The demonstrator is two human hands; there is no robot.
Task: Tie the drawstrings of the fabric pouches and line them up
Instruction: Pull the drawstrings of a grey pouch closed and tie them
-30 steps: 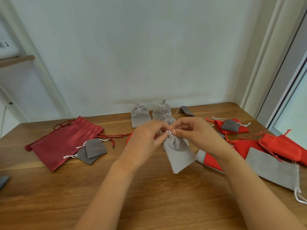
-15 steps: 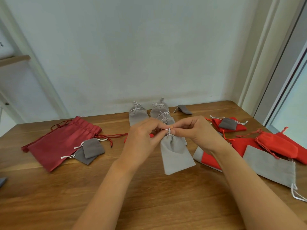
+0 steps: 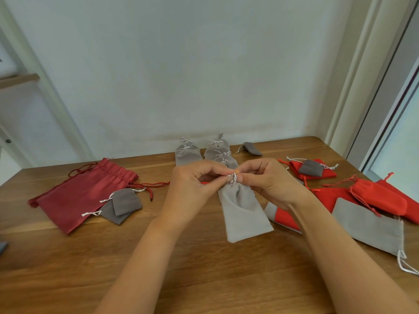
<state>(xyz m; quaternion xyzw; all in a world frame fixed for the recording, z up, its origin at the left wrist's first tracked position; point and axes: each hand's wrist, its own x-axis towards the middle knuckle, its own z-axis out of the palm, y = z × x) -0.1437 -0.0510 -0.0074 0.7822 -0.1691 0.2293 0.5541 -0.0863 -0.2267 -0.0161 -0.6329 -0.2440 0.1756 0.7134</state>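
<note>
– Between the two hands, right at the fingertips, what is that?
– That's the white drawstring of a light grey pouch. The left hand pinches it from one side with thumb and forefinger, the other fingers curled in. The right hand pinches it from the other side in the same way. The two sets of fingertips almost meet over the gathered neck.
– And the pouch itself?
– It trails from under the hands back toward the person. Its lower end seems to rest on the wooden table, though from this angle I would not swear to it.
– What lies beyond the hands?
– Three tied grey pouches, each with a white bow, bunched close together. Just to their right is a small dark grey pouch on its side.
– Out past the left hand?
– A dark red bag lies flat, and two dark grey pouches overlap on its near corner, their white cords loose.
– And past the right hand?
– Several red pouches are scattered there, one of them with a dark grey one on top. A large grey pouch lies nearest the person, with its cord trailing.
– Any lettering on them?
– It's too small to tell from where I stand.
</note>
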